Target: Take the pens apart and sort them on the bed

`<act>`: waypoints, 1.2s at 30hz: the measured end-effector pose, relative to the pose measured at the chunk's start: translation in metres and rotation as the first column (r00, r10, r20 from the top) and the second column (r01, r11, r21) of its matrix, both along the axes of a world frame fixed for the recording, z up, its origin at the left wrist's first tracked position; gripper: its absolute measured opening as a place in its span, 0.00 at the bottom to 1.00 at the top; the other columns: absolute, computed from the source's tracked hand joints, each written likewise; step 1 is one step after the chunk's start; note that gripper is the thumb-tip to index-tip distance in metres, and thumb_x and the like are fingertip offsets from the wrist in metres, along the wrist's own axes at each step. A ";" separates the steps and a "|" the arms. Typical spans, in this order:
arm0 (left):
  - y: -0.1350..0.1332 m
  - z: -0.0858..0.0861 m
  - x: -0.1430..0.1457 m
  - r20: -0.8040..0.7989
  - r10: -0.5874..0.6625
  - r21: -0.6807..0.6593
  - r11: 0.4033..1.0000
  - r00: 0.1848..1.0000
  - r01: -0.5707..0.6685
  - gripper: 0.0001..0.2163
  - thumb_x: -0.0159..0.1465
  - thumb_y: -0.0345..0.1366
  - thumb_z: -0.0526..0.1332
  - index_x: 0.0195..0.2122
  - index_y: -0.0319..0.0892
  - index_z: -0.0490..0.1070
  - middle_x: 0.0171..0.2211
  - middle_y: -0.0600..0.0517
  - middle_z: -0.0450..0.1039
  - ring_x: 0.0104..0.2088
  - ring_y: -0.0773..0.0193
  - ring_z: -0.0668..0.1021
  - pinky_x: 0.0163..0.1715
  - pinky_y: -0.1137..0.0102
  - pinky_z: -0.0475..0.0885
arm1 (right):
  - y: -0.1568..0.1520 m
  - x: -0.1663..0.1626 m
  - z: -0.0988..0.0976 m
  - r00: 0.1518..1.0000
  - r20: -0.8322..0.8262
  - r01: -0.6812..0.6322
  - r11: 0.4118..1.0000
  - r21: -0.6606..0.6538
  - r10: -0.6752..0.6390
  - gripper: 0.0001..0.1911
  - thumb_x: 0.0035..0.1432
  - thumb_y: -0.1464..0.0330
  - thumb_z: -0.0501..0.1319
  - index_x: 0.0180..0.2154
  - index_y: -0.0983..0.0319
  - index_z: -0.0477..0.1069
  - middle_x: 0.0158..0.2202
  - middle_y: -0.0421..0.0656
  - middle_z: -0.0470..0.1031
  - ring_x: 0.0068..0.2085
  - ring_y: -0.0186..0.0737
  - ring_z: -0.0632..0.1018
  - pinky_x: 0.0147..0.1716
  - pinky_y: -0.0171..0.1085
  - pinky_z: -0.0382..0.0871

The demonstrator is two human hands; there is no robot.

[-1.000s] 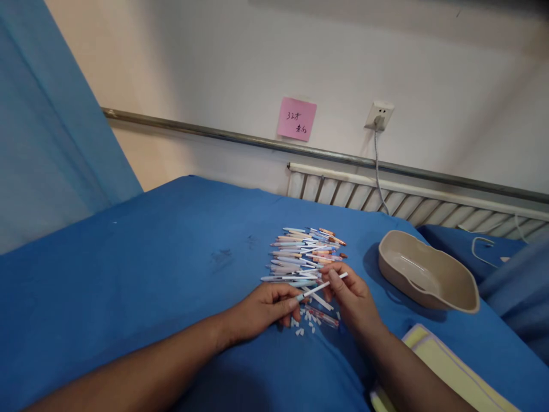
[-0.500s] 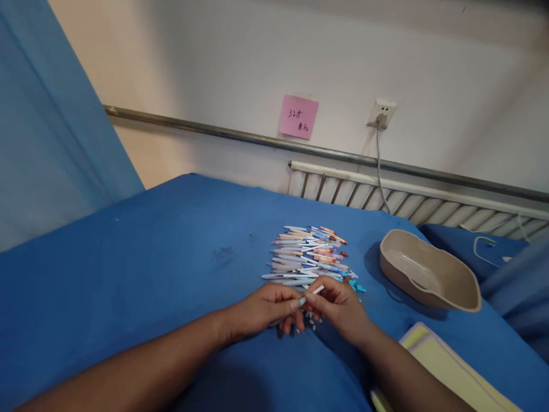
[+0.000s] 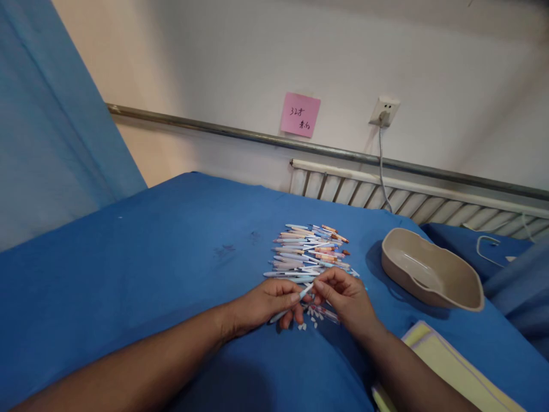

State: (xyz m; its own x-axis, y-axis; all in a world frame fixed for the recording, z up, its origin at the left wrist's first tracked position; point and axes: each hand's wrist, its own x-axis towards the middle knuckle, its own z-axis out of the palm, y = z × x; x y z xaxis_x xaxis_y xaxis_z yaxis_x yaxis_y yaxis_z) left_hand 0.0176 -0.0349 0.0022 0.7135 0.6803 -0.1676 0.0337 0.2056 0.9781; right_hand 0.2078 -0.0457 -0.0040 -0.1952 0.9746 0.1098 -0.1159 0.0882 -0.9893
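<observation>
A pale blue pen point(image 3: 278, 316) lies slanted in my left hand point(image 3: 270, 300), thumb and fingers closed around its barrel. From its upper end a thin white stick point(image 3: 309, 287), like a refill, points up to the right. My right hand point(image 3: 345, 297) pinches the far end of that stick, close beside the left. Just behind both hands, many pens and thin white sticks point(image 3: 295, 250) lie side by side on the blue cloth. Small white pieces point(image 3: 315, 312) are scattered under the hands, along with a clear pinkish pen part point(image 3: 329, 313) partly behind the right palm.
To the right stands a beige basin point(image 3: 461, 280). A folded yellow cloth point(image 3: 450, 366) lies by my right forearm. Blue cloth point(image 3: 150, 257) covers the surface. Beyond are a radiator point(image 3: 338, 186), a rail point(image 3: 240, 133), a plugged socket point(image 3: 385, 110) and a pink note point(image 3: 300, 114).
My right hand has shifted slightly, and its fingertips now meet the upper end of the white stick. More of the pen's barrel and of the white pieces below shows.
</observation>
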 end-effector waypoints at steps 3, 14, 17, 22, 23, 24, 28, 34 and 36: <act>-0.001 0.000 0.000 -0.005 0.022 -0.005 1.000 1.000 -0.022 0.16 0.60 0.46 0.58 0.41 0.38 0.69 0.26 0.51 0.73 0.19 0.72 0.69 0.20 0.77 0.61 | 0.000 0.001 -0.002 0.999 0.043 -0.022 1.000 0.000 0.022 0.14 0.50 0.58 0.64 0.27 0.62 0.68 0.23 0.40 0.75 0.22 0.32 0.72 0.23 0.33 0.66; 0.005 0.002 -0.003 0.086 0.050 -0.064 0.997 0.995 -0.045 0.13 0.61 0.41 0.60 0.42 0.37 0.70 0.29 0.51 0.72 0.21 0.72 0.70 0.22 0.77 0.63 | 0.018 0.022 0.003 0.994 0.112 0.003 0.997 0.073 -0.011 0.14 0.53 0.57 0.61 0.29 0.62 0.69 0.24 0.39 0.72 0.23 0.30 0.72 0.25 0.31 0.66; 0.008 0.002 -0.004 0.098 0.085 -0.122 0.990 0.992 -0.073 0.14 0.61 0.41 0.60 0.43 0.37 0.70 0.30 0.49 0.72 0.23 0.71 0.71 0.22 0.76 0.64 | 0.028 0.035 -0.003 0.984 0.179 -0.001 0.999 0.040 -0.007 0.15 0.51 0.57 0.61 0.27 0.63 0.67 0.22 0.37 0.71 0.19 0.28 0.69 0.21 0.30 0.63; 0.011 0.001 -0.004 0.108 0.169 -0.214 0.966 0.980 -0.143 0.15 0.61 0.40 0.61 0.44 0.37 0.70 0.32 0.47 0.74 0.24 0.69 0.73 0.24 0.75 0.66 | 0.031 0.044 -0.014 0.933 0.340 -0.104 0.992 -0.069 0.121 0.15 0.51 0.58 0.61 0.25 0.62 0.64 0.17 0.33 0.66 0.15 0.26 0.63 0.14 0.27 0.55; 0.011 0.000 -0.004 0.110 0.182 -0.229 0.961 0.977 -0.154 0.14 0.60 0.40 0.61 0.44 0.37 0.70 0.32 0.46 0.75 0.24 0.69 0.74 0.24 0.74 0.66 | 0.030 0.043 -0.016 0.925 0.350 -0.128 0.989 -0.074 0.146 0.14 0.51 0.59 0.62 0.25 0.62 0.64 0.16 0.33 0.66 0.15 0.26 0.63 0.14 0.27 0.56; 0.011 0.000 -0.004 0.111 0.194 -0.241 0.957 0.975 -0.163 0.14 0.60 0.40 0.61 0.43 0.37 0.70 0.32 0.46 0.75 0.24 0.68 0.74 0.24 0.74 0.67 | 0.029 0.042 -0.017 0.921 0.350 -0.154 0.985 -0.078 0.172 0.13 0.50 0.60 0.62 0.25 0.62 0.64 0.17 0.33 0.66 0.16 0.25 0.63 0.15 0.26 0.56; 0.012 -0.001 -0.004 0.104 0.222 -0.257 0.948 0.969 -0.190 0.14 0.58 0.40 0.63 0.41 0.36 0.70 0.31 0.46 0.76 0.23 0.68 0.74 0.23 0.74 0.67 | 0.026 0.039 -0.021 0.910 0.307 -0.249 0.960 -0.132 0.278 0.12 0.49 0.61 0.64 0.27 0.62 0.65 0.20 0.34 0.68 0.18 0.26 0.65 0.16 0.27 0.61; 0.012 0.000 -0.003 0.092 0.266 -0.263 0.936 0.960 -0.234 0.14 0.56 0.40 0.65 0.38 0.36 0.71 0.29 0.47 0.76 0.22 0.69 0.74 0.22 0.75 0.67 | 0.027 0.041 -0.023 0.898 0.293 -0.301 0.943 -0.140 0.329 0.13 0.47 0.61 0.65 0.29 0.63 0.67 0.19 0.33 0.67 0.18 0.26 0.65 0.17 0.27 0.61; 0.013 -0.001 -0.003 0.091 0.277 -0.256 0.935 0.956 -0.247 0.14 0.56 0.40 0.66 0.37 0.36 0.70 0.29 0.48 0.76 0.22 0.69 0.74 0.22 0.75 0.66 | 0.025 0.040 -0.022 0.882 0.322 -0.322 0.939 -0.117 0.343 0.11 0.48 0.63 0.64 0.29 0.62 0.67 0.18 0.32 0.66 0.18 0.26 0.65 0.18 0.27 0.60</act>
State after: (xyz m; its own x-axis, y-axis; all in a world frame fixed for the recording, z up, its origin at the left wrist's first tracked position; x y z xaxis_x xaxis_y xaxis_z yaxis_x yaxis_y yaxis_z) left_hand 0.0143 -0.0220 0.0015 0.5407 0.7963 -0.2710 -0.1708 0.4194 0.8916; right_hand 0.2483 -0.0207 -0.0257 -0.5241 0.8485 -0.0736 0.2083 0.0439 -0.9771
